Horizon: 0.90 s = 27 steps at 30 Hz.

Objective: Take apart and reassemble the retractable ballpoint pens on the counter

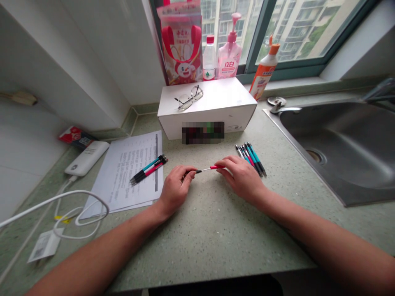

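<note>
Between my hands, low over the counter, is a ballpoint pen in separated parts. My left hand [175, 186] pinches the black pen grip [198, 171], most of it hidden by the fingers. A thin pale refill [205, 169] bridges the gap to the red pen barrel [212, 167]. Fingers and thumb of my right hand [242, 176] are closed on that barrel. Just beyond the right hand lie several pens [253, 155] in blue, red and black. To the left of my left hand, a few more pens [148, 169] rest on printed paper sheets [123, 148].
A white box [173, 125] carrying eyeglasses [189, 98] stands behind my hands. Bottles [230, 57] line the window. At right is a steel sink [336, 139]. A white power bank [87, 158], its cable [77, 193] and a charger plug [46, 244] lie at left.
</note>
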Tool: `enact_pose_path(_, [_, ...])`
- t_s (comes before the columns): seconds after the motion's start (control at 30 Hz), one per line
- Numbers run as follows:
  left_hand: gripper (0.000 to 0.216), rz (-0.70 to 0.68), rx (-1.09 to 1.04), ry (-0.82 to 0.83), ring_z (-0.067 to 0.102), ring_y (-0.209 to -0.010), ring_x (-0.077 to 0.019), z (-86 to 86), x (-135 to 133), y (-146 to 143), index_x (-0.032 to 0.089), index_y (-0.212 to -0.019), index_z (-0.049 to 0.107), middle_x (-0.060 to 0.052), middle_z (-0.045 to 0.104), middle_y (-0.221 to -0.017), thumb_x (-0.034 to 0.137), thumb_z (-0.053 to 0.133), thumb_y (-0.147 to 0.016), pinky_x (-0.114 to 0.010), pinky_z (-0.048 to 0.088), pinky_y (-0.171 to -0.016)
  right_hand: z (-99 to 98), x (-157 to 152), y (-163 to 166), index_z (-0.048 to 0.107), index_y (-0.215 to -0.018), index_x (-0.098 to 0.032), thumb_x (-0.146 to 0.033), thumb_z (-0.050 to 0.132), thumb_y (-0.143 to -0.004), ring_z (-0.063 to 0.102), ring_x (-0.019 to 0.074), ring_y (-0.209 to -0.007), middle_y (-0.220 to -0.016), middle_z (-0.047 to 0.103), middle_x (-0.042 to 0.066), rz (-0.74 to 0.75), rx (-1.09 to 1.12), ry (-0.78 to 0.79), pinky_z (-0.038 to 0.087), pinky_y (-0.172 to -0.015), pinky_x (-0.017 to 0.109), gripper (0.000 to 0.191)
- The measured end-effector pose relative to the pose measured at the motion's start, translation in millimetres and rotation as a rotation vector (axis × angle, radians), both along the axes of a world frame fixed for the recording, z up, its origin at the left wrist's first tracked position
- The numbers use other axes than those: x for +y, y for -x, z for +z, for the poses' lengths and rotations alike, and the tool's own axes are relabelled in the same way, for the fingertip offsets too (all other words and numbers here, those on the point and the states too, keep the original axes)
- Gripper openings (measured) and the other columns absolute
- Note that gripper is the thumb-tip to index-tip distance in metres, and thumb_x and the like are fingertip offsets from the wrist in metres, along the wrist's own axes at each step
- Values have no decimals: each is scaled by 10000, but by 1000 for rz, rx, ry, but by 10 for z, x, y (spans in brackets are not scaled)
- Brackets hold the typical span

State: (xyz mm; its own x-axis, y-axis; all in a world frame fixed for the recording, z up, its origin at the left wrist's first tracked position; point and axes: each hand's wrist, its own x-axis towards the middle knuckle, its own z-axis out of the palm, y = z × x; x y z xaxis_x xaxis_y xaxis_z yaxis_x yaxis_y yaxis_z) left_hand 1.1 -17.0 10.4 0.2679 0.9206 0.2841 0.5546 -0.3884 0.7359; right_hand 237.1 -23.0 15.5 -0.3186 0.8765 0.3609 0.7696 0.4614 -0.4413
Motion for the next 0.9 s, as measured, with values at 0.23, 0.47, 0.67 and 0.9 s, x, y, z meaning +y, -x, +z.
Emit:
enact_pose_path(0.23, [138,147,-91,1,653,-863,-180,-26,31,22,197,-1045,683,-49,717,-963,225,583,-954,-311,517,-753,8,6,-19,678,-1092,-191,-206,456,-1010,609,256,-923,-1021,689,114,-89,-36,-46,456,-813,400,237])
enact_pose_path(0.47, [147,152,-120,3,663,-883,-182,-30,46,24,189,-1042,688,-57,714,-977,206,590,-934,-301,531,-726,72,47,-109,697,-1087,-216,-222,415,-1024,590,274,-957,-1029,694,111,-145,-156,-198,427,-864,433,288])
enact_pose_path(0.67, [174,202,-208,56,675,-870,-181,-56,71,34,182,-1078,678,-65,725,-978,248,580,-950,-312,538,-738,63,85,-137,698,-1106,-209,-269,420,-1030,608,262,-901,-995,698,114,-162,-85,-182,449,-801,416,294])
enact_pose_path(0.9, [129,169,-50,-24,663,-918,-211,-57,70,21,192,-1009,697,-62,717,-966,186,602,-921,-360,544,-806,99,57,-102,705,-1143,-254,-158,453,-1009,557,240,-970,-1050,682,76,186,-332,-162,427,-939,422,301])
